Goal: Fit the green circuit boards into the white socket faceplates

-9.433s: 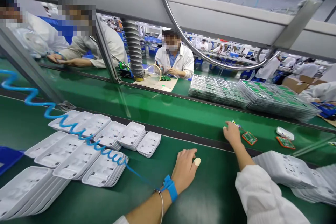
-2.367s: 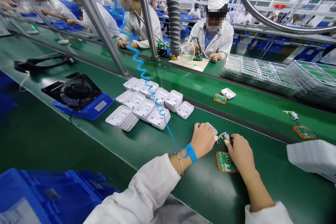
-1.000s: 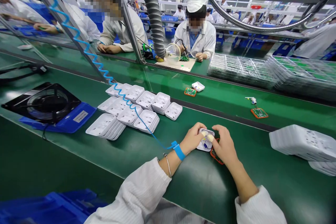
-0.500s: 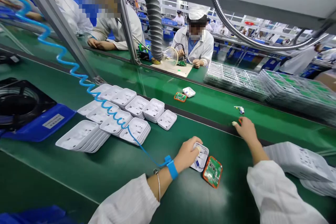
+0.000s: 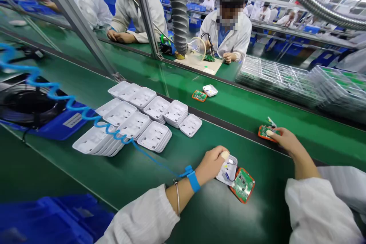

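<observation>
My left hand (image 5: pixel 213 162), with a blue wrist strap, grips the upper left edge of a small white plastic housing (image 5: pixel 233 166) on the green bench. Inside that housing are a small blue part and thin wires. Against its right side rests a green circuit board (image 5: pixel 243 185) with an orange rim. Over the near edge of the conveyor belt, my right hand (image 5: pixel 287 141) pinches a second orange-rimmed circuit board (image 5: pixel 263 131), its thumb on the top face. A small white part (image 5: pixel 271 122) shows just behind that board. Both hands wear pale finger covers.
Stacked white housings (image 5: pixel 154 135) stand left of my hands, under a coiled blue cord (image 5: pixel 68 103). On the belt (image 5: pixel 234 110) lie another housing (image 5: pixel 210 90) and board (image 5: pixel 199 95). A black fan (image 5: pixel 25 99) is far left. A co-worker (image 5: pixel 225 30) sits opposite.
My right hand's board has turned into clear view, the small white part close behind it. My left hand stays on the housing. The whole view has shifted.
</observation>
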`<state>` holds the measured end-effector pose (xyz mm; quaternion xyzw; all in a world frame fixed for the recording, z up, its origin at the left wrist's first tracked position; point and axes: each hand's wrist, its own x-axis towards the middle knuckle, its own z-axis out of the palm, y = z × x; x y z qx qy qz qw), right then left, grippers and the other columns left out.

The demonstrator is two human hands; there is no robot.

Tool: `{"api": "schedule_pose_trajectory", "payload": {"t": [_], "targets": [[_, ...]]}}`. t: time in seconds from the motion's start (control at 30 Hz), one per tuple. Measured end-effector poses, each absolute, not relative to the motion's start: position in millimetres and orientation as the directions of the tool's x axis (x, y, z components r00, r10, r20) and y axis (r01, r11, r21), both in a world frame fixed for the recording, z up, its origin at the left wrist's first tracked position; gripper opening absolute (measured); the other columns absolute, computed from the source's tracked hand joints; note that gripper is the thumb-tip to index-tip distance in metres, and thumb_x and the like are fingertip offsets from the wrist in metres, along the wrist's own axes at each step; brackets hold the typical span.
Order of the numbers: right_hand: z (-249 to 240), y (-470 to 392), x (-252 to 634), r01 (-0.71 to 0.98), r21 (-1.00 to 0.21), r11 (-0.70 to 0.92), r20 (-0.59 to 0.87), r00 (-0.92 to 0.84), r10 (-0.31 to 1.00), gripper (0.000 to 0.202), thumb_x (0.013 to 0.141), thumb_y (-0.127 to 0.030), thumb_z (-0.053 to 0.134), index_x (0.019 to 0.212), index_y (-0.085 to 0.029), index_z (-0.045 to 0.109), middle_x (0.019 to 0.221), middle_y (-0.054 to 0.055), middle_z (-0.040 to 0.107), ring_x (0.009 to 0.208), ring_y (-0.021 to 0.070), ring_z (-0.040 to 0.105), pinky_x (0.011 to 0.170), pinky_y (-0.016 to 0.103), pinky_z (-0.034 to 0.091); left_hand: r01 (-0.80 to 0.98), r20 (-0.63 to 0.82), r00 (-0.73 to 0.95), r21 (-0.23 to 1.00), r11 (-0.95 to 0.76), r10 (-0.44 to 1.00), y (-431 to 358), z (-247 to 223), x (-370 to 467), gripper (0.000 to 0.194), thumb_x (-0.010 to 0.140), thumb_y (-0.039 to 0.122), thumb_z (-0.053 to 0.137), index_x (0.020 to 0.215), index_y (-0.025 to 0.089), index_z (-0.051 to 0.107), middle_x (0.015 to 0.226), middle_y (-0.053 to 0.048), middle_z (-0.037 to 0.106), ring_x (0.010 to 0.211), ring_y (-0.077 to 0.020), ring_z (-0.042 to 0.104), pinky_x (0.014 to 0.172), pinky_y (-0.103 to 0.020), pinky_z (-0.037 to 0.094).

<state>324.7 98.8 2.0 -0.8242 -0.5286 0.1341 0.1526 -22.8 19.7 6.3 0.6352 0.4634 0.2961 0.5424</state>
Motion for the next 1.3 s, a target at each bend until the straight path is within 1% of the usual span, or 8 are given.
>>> {"api": "schedule_pose_trajectory", "payload": {"t": [0.07,0.17,0.27,0.33,0.47,0.7,1.03,1.3], "targets": [[10,69,308,0.876,-0.338,-0.344,-0.094,0.333,0.938,0.056,0.068,-0.055,0.057,0.107,-0.014,0.057,0.085,0.011,0.064,0.073,0.024,0.059,0.065,0.034,0.043,0.281,-0.139,0.385,0.959,0.028,0.913,20,7,-22,0.023,0.084,0.026,0.037,0.089,0.018,0.059,0.078,0.001,0.06,0.072,-0.0129,0.053,0.063,-0.021,0.041],[26,17,257,0.964,-0.219,-0.148,0.19,0.191,0.963,0.049,0.075,-0.048,0.053,0.11,-0.015,0.053,0.098,0.013,0.06,0.088,0.0266,0.056,0.074,0.038,0.042,0.298,-0.141,0.365,0.954,0.028,0.92,19,8,-21,0.023,0.085,0.027,0.037,0.087,0.018,0.059,0.077,0.001,0.06,0.073,-0.0133,0.053,0.064,-0.021,0.04],[31,-23,186,0.92,-0.37,0.132,0.157,-0.078,0.984,0.024,0.083,-0.035,0.044,0.1,-0.021,0.055,0.092,0.007,0.06,0.081,0.0189,0.056,0.073,0.031,0.043,0.314,-0.118,0.352,0.95,0.002,0.928,17,9,-19,0.026,0.087,0.03,0.035,0.085,0.018,0.058,0.078,0.001,0.06,0.074,-0.0134,0.053,0.065,-0.021,0.041],[28,-36,145,0.884,-0.401,0.24,0.13,-0.205,0.97,0.018,0.083,-0.029,0.044,0.096,-0.021,0.055,0.087,0.005,0.059,0.08,0.0184,0.054,0.07,0.03,0.042,0.332,-0.091,0.353,0.943,-0.033,0.931,14,10,-18,0.028,0.088,0.031,0.033,0.084,0.019,0.058,0.079,0.001,0.061,0.075,-0.0133,0.053,0.067,-0.021,0.041],[19,-40,104,0.914,-0.325,0.243,0.148,-0.205,0.968,0.007,0.081,-0.021,0.044,0.08,-0.02,0.051,0.077,0.003,0.056,0.074,0.0181,0.05,0.065,0.029,0.037,0.336,-0.028,0.351,0.937,-0.098,0.936,9,9,-18,0.03,0.089,0.028,0.03,0.088,0.019,0.059,0.086,-0.001,0.063,0.082,-0.0136,0.055,0.072,-0.022,0.043],[12,-46,106,0.976,-0.083,0.2,0.274,-0.17,0.947,0.013,0.082,-0.018,0.041,0.075,-0.019,0.052,0.074,0.005,0.055,0.072,0.0194,0.047,0.065,0.03,0.031,0.368,0.007,0.346,0.919,-0.142,0.938,6,1,-17,0.028,0.087,0.022,0.033,0.092,0.019,0.061,0.093,-0.002,0.065,0.089,-0.0149,0.058,0.081,-0.024,0.044],[1,-45,118,0.933,-0.271,0.235,0.26,-0.164,0.952,0.016,0.087,-0.022,0.036,0.08,-0.019,0.051,0.076,0.003,0.053,0.075,0.0182,0.048,0.067,0.029,0.034,0.398,-0.019,0.368,0.907,-0.139,0.93,5,1,-15,0.031,0.088,0.024,0.033,0.1,0.017,0.061,0.103,-0.005,0.065,0.098,-0.0171,0.058,0.088,-0.027,0.043],[-1,-44,117,0.937,-0.239,0.256,0.289,-0.183,0.94,0.014,0.085,-0.018,0.037,0.079,-0.018,0.05,0.076,0.004,0.052,0.075,0.019,0.044,0.069,0.031,0.034,0.423,-0.017,0.363,0.894,-0.149,0.932,5,-1,-14,0.033,0.087,0.023,0.035,0.105,0.016,0.061,0.11,-0.007,0.064,0.103,-0.0178,0.057,0.094,-0.03,0.042]]}}
